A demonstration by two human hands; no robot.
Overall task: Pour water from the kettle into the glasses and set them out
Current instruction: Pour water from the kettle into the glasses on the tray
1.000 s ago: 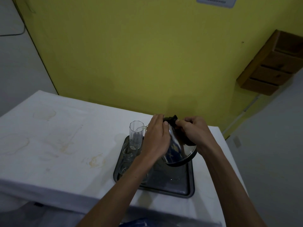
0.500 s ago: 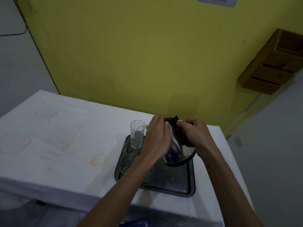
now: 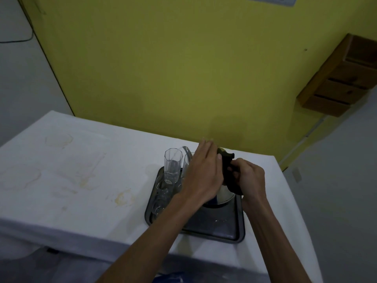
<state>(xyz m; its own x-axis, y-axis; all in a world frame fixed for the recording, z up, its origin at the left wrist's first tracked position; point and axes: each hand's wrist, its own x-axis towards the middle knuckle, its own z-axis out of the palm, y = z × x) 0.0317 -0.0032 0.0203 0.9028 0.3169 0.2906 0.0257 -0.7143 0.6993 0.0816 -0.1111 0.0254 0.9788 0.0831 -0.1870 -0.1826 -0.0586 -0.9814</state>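
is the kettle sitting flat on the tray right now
No, the kettle is tilted toward the tall glass, its handle gripped by the right hand.

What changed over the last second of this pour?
The kettle tipped a bit further toward the tall glass; its spout now shows over the rim and water seems to run in. The right hand, gripping the handle, shifted slightly nearer and right. The left hand stays flat against the kettle's body. The tray and the other glasses did not move.
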